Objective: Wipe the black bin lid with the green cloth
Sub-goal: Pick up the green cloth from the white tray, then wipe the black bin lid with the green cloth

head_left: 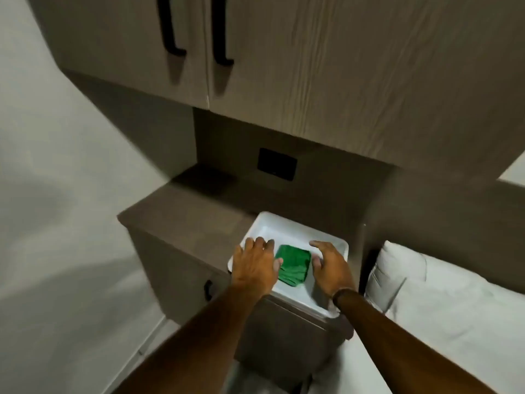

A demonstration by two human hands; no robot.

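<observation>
A folded green cloth (294,265) lies flat in a white tray (277,227) on a brown cabinet top. My left hand (254,267) hovers just left of the cloth with fingers spread, thumb close to the cloth's edge. My right hand (329,265) is just right of it, fingers apart, over the tray. Neither hand grips the cloth. No black bin lid is in view.
The brown cabinet (181,223) has a dark handle (208,290) on its front. A black wall plate (277,164) sits on the back panel under wooden overhead cupboards (312,66) with black handles. A white pillow and bed (426,285) lie to the right.
</observation>
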